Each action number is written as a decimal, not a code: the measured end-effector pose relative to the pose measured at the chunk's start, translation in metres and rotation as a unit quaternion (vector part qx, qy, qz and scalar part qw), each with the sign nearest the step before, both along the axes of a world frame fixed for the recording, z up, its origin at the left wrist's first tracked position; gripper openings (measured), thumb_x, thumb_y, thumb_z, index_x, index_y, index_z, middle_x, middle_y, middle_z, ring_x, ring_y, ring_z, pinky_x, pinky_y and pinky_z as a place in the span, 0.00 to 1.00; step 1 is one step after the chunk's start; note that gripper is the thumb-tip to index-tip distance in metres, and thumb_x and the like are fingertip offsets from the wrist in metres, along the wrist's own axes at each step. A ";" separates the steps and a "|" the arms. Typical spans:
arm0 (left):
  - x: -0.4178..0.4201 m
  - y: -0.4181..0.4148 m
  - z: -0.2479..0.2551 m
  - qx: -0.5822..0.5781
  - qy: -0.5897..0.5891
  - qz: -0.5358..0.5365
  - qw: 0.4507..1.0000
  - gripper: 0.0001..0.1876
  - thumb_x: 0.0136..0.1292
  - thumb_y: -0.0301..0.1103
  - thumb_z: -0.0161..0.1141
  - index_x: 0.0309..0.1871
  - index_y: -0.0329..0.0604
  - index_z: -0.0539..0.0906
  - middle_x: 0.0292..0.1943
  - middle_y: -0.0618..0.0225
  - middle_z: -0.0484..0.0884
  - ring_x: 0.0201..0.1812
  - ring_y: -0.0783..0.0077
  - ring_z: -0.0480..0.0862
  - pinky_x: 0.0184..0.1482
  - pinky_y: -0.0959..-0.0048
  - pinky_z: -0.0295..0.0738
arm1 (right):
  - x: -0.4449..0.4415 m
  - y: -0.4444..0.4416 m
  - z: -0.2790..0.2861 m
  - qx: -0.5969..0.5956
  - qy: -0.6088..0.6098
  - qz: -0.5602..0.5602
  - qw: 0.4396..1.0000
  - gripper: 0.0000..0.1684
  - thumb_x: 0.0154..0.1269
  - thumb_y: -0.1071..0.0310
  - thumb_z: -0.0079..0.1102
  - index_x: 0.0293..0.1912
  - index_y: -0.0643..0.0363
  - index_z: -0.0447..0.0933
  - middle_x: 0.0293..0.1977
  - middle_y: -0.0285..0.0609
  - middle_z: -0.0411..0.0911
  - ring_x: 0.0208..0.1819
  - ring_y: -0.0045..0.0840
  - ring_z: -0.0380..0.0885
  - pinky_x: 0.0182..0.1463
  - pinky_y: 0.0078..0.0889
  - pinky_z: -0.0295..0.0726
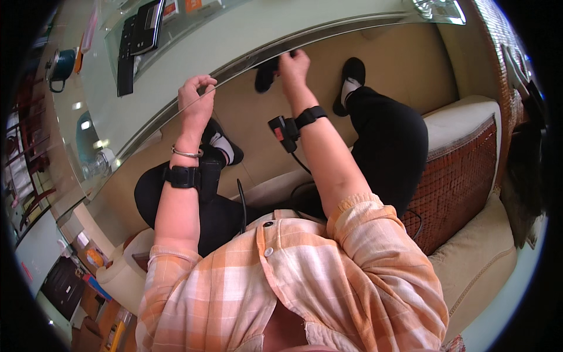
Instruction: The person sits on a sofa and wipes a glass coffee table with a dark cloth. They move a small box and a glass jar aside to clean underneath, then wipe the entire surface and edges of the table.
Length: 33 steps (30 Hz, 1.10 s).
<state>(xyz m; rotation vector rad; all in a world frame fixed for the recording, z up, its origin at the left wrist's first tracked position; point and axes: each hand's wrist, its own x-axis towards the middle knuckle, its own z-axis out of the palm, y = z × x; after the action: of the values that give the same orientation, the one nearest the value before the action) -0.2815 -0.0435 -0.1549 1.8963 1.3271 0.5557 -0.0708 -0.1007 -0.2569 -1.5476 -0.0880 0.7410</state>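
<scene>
My left hand (pixel 195 101) is at the front edge of the glass table (pixel 246 26), its fingers curled and the thumb near them. The rim of the glass crosses this hand, and whether anything is pinched in it cannot be told. Further right, my right hand (pixel 294 68) is raised at the same edge with bent fingers. A small dark patch shows between its fingertips. Just left of it is a black object (pixel 265 77), partly under the table rim; whether the hand touches it is unclear. Both wrists wear black straps, the right one with a small boxy device (pixel 283 133).
On the table lie a flat black case (pixel 148 27) and a long black strip (pixel 126 66). A teal pot (pixel 63 66) stands at the far left. Below are my legs and black shoes on a tiled floor. A sofa with a brown woven mat (pixel 457 185) is at right; thin cables hang near my lap.
</scene>
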 end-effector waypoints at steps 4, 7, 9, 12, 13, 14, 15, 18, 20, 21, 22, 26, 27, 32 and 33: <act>0.016 -0.011 0.012 0.025 0.023 -0.051 0.998 0.05 0.55 0.26 0.63 0.34 0.39 0.85 0.39 0.58 0.85 0.45 0.58 0.83 0.51 0.65 0.77 | 0.070 0.000 0.000 0.038 -0.042 -0.117 0.992 0.21 0.62 0.62 0.64 0.48 0.66 0.71 0.39 0.51 0.81 0.35 0.35 0.83 0.34 0.35 0.83; 0.022 -0.012 0.000 0.004 0.017 -0.058 0.998 0.06 0.57 0.29 0.62 0.35 0.38 0.85 0.39 0.57 0.85 0.45 0.55 0.83 0.52 0.65 0.75 | 0.068 0.016 -0.063 -0.032 -0.238 -0.107 0.965 0.30 0.60 0.59 0.67 0.55 0.67 0.67 0.49 0.59 0.77 0.50 0.45 0.79 0.52 0.42 0.79; 0.021 -0.010 -0.016 -0.008 0.006 -0.046 0.999 0.08 0.58 0.31 0.61 0.36 0.38 0.85 0.39 0.57 0.84 0.46 0.54 0.81 0.53 0.63 0.73 | 0.033 0.018 -0.049 -0.040 -0.172 -0.045 0.983 0.38 0.57 0.57 0.68 0.60 0.66 0.63 0.55 0.63 0.73 0.58 0.50 0.74 0.62 0.42 0.72; 0.031 -0.013 -0.012 -0.060 -0.005 -0.062 0.996 0.08 0.59 0.32 0.61 0.37 0.38 0.85 0.39 0.58 0.84 0.48 0.55 0.80 0.55 0.62 0.72 | -0.011 0.021 -0.044 -0.031 -0.010 0.057 0.998 0.36 0.57 0.63 0.65 0.60 0.68 0.62 0.51 0.64 0.75 0.55 0.50 0.76 0.59 0.44 0.74; 0.033 -0.015 -0.009 -0.037 0.008 -0.072 0.997 0.08 0.59 0.32 0.60 0.37 0.38 0.85 0.39 0.58 0.84 0.48 0.55 0.80 0.55 0.62 0.72 | -0.018 0.022 -0.037 0.019 0.076 0.096 0.992 0.34 0.56 0.64 0.64 0.59 0.68 0.64 0.49 0.62 0.76 0.53 0.49 0.78 0.56 0.45 0.76; 0.035 -0.018 -0.005 -0.014 0.022 -0.080 0.996 0.08 0.59 0.32 0.60 0.37 0.38 0.86 0.39 0.57 0.84 0.47 0.55 0.80 0.55 0.62 0.72 | -0.018 0.019 -0.031 -0.020 0.083 0.105 0.991 0.30 0.56 0.64 0.63 0.56 0.67 0.67 0.47 0.62 0.77 0.52 0.49 0.78 0.55 0.46 0.76; 0.037 -0.020 -0.003 0.008 0.033 -0.087 0.996 0.08 0.59 0.32 0.60 0.37 0.38 0.86 0.39 0.57 0.84 0.47 0.55 0.80 0.54 0.62 0.72 | -0.013 0.018 -0.024 -0.060 0.088 0.114 0.988 0.27 0.56 0.64 0.63 0.53 0.67 0.70 0.46 0.62 0.78 0.51 0.49 0.79 0.54 0.46 0.77; 0.046 -0.015 -0.010 0.012 0.029 -0.123 0.992 0.09 0.62 0.32 0.59 0.39 0.38 0.85 0.37 0.63 0.86 0.42 0.64 0.83 0.50 0.69 0.75 | 0.042 0.019 -0.042 -0.073 -0.049 -0.045 0.995 0.22 0.56 0.63 0.61 0.47 0.68 0.73 0.43 0.63 0.79 0.48 0.54 0.79 0.53 0.49 0.77; 0.061 -0.015 -0.005 0.029 0.040 -0.152 0.987 0.09 0.64 0.33 0.58 0.40 0.38 0.85 0.37 0.64 0.86 0.41 0.70 0.84 0.49 0.73 0.76 | 0.105 0.005 -0.058 -0.045 -0.100 -0.109 0.988 0.20 0.55 0.66 0.62 0.44 0.69 0.73 0.42 0.63 0.79 0.45 0.50 0.80 0.51 0.45 0.77; 0.057 -0.017 -0.007 0.062 0.034 -0.153 0.986 0.10 0.63 0.33 0.58 0.40 0.39 0.85 0.36 0.63 0.86 0.40 0.70 0.84 0.48 0.73 0.76 | 0.113 0.002 -0.039 -0.042 -0.092 -0.097 0.990 0.17 0.56 0.68 0.62 0.43 0.69 0.73 0.40 0.58 0.81 0.43 0.43 0.81 0.50 0.40 0.77; 0.059 -0.017 -0.010 0.057 0.041 -0.151 0.986 0.10 0.64 0.34 0.58 0.40 0.39 0.85 0.37 0.63 0.87 0.41 0.69 0.84 0.48 0.72 0.76 | 0.119 -0.001 -0.030 0.034 -0.075 -0.131 0.988 0.15 0.57 0.70 0.61 0.43 0.68 0.74 0.39 0.52 0.81 0.41 0.37 0.80 0.48 0.36 0.77; 0.055 -0.020 -0.014 0.056 0.052 -0.120 0.990 0.08 0.62 0.31 0.58 0.39 0.39 0.85 0.39 0.60 0.86 0.45 0.61 0.83 0.51 0.67 0.76 | 0.094 -0.016 0.019 0.103 -0.076 -0.098 0.987 0.12 0.58 0.75 0.54 0.44 0.65 0.75 0.35 0.39 0.78 0.36 0.24 0.76 0.43 0.29 0.76; 0.059 -0.022 -0.012 0.078 0.038 -0.117 0.989 0.06 0.60 0.30 0.59 0.37 0.40 0.84 0.39 0.59 0.85 0.46 0.58 0.81 0.52 0.64 0.74 | 0.086 -0.018 0.031 0.113 -0.113 -0.098 0.982 0.12 0.59 0.75 0.54 0.44 0.64 0.76 0.34 0.38 0.77 0.36 0.23 0.75 0.43 0.27 0.75; 0.047 -0.021 -0.019 0.133 0.015 -0.093 0.987 0.04 0.53 0.25 0.61 0.34 0.40 0.82 0.39 0.58 0.83 0.49 0.51 0.77 0.54 0.58 0.71 | 0.037 0.004 0.120 -0.020 -0.447 0.198 0.872 0.17 0.56 0.67 0.60 0.46 0.59 0.75 0.34 0.53 0.78 0.36 0.38 0.80 0.41 0.38 0.78; 0.044 -0.022 -0.018 0.132 0.012 -0.086 0.987 0.04 0.53 0.25 0.61 0.33 0.40 0.82 0.39 0.58 0.83 0.49 0.51 0.77 0.54 0.59 0.71 | 0.034 0.011 0.133 -0.123 -0.527 0.228 0.810 0.20 0.55 0.65 0.61 0.48 0.58 0.74 0.36 0.58 0.78 0.36 0.45 0.81 0.40 0.44 0.79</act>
<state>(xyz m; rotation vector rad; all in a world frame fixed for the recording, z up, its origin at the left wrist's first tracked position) -0.2372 -0.0660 -0.1733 2.2139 1.1349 0.6483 -0.0367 -0.0894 -0.1242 -2.0611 -1.2706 0.1527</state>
